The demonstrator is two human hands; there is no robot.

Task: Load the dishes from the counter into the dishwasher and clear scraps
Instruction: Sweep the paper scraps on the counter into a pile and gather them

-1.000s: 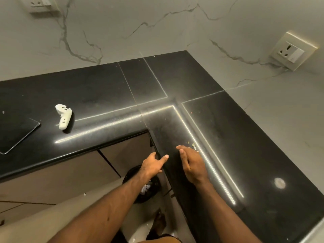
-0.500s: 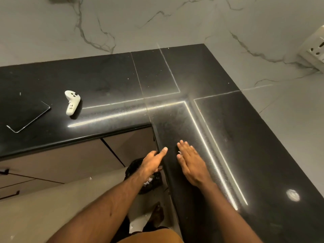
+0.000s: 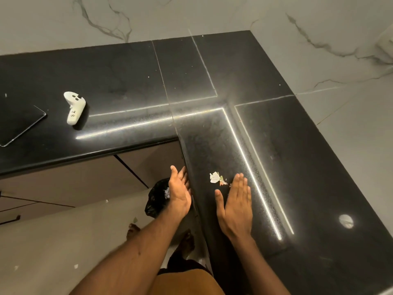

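Black stone counter (image 3: 297,167) is running in an L round a corner, and its near end is being cut off by the bottom and right of the head view. One dark tablet (image 3: 19,124) is lying at the far left, partly sliced off by the frame edge. One white controller (image 3: 74,107) is resting just beside it, well apart from the hands.

One small cluster of scraps (image 3: 217,178) is sitting on the counter near its front edge. The pieces are pale and torn, and they are too small to count surely. One black bin bag (image 3: 158,199) is standing on the floor (image 3: 53,241) below, partly hidden behind the left hand (image 3: 179,192), so its mouth is hard to make out. Two bare feet (image 3: 188,241) are showing under the forearms.

Two hands are working here, and both are holding nothing. The left hand is hovering just off the counter's front edge, palm up and fingers spread straight. The right hand (image 3: 236,207) is lying flat over the counter just right of the scraps, fingers straight and together; whether it is touching the stone, I cannot tell. Bare counter is stretching away behind and to the right of the scraps
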